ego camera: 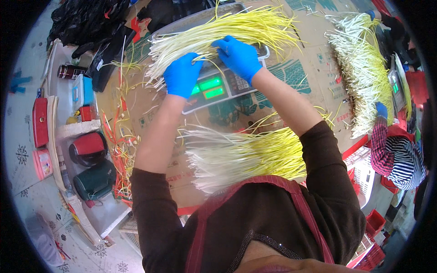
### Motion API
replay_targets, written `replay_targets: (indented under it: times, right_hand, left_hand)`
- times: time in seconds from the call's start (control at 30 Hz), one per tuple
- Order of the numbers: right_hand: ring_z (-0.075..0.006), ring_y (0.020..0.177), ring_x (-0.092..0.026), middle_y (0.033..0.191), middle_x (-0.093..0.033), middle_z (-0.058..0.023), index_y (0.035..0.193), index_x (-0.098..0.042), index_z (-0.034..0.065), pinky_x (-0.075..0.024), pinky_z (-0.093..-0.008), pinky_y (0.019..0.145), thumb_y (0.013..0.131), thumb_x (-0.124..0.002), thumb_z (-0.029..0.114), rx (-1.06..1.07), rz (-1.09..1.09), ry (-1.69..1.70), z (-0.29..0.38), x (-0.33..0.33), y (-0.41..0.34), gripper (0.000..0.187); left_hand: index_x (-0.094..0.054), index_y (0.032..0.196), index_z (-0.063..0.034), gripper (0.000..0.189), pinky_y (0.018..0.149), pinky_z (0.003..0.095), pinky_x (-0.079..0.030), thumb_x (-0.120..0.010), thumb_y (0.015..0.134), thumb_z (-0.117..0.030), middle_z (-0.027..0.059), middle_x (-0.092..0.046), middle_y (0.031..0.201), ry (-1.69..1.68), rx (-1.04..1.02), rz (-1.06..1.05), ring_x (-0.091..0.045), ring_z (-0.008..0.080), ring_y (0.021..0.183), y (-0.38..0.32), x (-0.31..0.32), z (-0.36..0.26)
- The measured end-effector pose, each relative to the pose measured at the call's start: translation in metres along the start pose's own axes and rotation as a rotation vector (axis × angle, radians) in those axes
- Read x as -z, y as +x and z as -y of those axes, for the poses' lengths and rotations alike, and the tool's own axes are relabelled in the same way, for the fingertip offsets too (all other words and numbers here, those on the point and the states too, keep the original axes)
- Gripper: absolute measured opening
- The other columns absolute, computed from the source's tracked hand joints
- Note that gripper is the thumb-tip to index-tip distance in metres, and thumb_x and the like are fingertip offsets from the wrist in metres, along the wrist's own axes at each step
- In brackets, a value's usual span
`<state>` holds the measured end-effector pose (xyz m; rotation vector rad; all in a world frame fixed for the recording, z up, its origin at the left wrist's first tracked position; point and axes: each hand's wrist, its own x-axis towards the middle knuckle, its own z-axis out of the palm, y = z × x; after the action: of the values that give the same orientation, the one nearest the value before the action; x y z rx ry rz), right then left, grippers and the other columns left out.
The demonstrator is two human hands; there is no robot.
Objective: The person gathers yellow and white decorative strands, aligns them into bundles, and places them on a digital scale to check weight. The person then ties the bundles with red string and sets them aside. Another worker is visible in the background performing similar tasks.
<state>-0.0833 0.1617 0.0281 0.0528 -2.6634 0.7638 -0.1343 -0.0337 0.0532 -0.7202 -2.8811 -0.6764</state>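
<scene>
Long pale stalks with yellow ends, seemingly yellow chives, lie as a wide bundle (218,32) across the tray of a digital scale (211,89) with lit green displays. My left hand (183,74), in a blue glove, is at the near left edge of this bundle, its thumb and fingers closed on a few stalks. My right hand (239,58), also blue-gloved, is at the bundle's near side with fingers bent; whether it grips a stalk is unclear. Closer to my body a second heap of stalks (245,153) lies on the printed cardboard table cover (266,99).
At the right, a co-worker's blue-gloved hand (381,110) touches a large stalk heap (365,78) near another scale (396,85). Black plastic bags (88,24) lie at the upper left. Red ties and stalk scraps (119,160) lie left of the near heap, beside a white bin (68,123) holding containers.
</scene>
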Motion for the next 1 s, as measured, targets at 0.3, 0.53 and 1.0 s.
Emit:
replay_targets:
  times: [0.3, 0.53, 1.0]
  right_hand:
    - [-0.0332, 0.089, -0.067, 0.103, -0.066, -0.0104, 0.116, -0.066, 0.0182, -0.0540, -0.0470, 0.072, 0.091, -0.061, 0.021, 0.022, -0.074, 0.042, -0.003, 0.003, -0.008, 0.026]
    - [-0.0344, 0.084, -0.066, 0.099, -0.066, -0.0117, 0.118, -0.066, 0.0192, -0.0554, -0.0426, 0.071, 0.093, -0.061, 0.016, 0.045, -0.133, 0.112, -0.006, 0.013, -0.025, 0.026]
    - [-0.0162, 0.089, -0.064, 0.104, -0.065, -0.0099, 0.128, -0.062, 0.0111, -0.0519, -0.0292, 0.076, 0.095, -0.063, 0.012, -0.246, -0.261, 0.761, 0.049, 0.027, -0.092, 0.032]
  left_hand:
    - [-0.073, 0.106, -0.0113, 0.030, 0.076, 0.0443, -0.054, -0.068, 0.086, -0.032, 0.0199, -0.071, 0.095, -0.164, 0.036, 0.077, -0.069, 0.0374, 0.089, 0.010, -0.009, 0.006]
    - [-0.072, 0.106, -0.0022, 0.022, 0.077, 0.0284, -0.051, -0.073, 0.088, -0.015, 0.0034, -0.071, 0.092, -0.712, 0.190, 0.281, -0.062, 0.0106, 0.083, -0.019, 0.024, 0.016]
    - [-0.059, 0.101, -0.0103, 0.014, 0.049, 0.0258, -0.031, -0.066, 0.093, -0.018, -0.0064, -0.039, 0.061, -1.554, 0.333, 0.296, -0.036, 0.0062, 0.048, -0.077, 0.110, 0.055]
